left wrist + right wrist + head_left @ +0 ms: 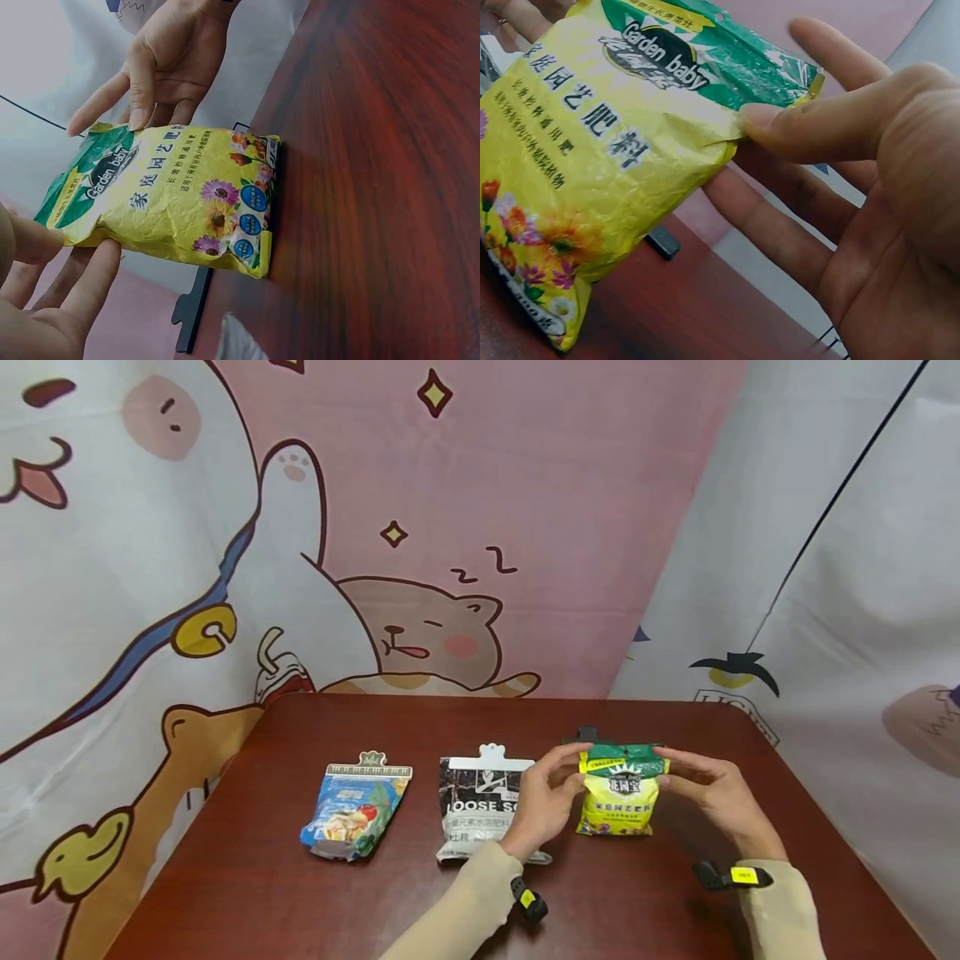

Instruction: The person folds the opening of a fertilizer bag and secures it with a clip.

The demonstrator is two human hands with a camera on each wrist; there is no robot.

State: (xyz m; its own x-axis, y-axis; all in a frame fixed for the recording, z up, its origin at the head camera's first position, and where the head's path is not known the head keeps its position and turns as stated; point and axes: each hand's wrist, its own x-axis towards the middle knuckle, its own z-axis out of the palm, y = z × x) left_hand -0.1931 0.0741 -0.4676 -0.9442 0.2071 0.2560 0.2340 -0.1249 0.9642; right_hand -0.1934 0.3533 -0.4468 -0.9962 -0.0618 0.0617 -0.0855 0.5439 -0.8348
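Observation:
A yellow and green bag of garden fertilizer (618, 806) is upright at the right of the table, its printed front toward me. My left hand (546, 802) pinches its left upper edge between thumb and fingers. On the opposite edge, the right hand (723, 797) pinches the bag near its green top. The right wrist view shows that thumb (780, 124) on the bag's front with fingers behind. In the left wrist view the bag's bottom edge meets or nearly meets the tabletop; I cannot tell which. Behind the bag, a black clip (587, 734) is partly hidden.
A black and white bag (480, 802) with a white clip (492, 752) lies beside my left hand, partly covered by it. Farther left is a blue food bag (348, 814) with a pale decorated clip (372, 760). A cartoon cloth hangs behind the brown table (300, 910).

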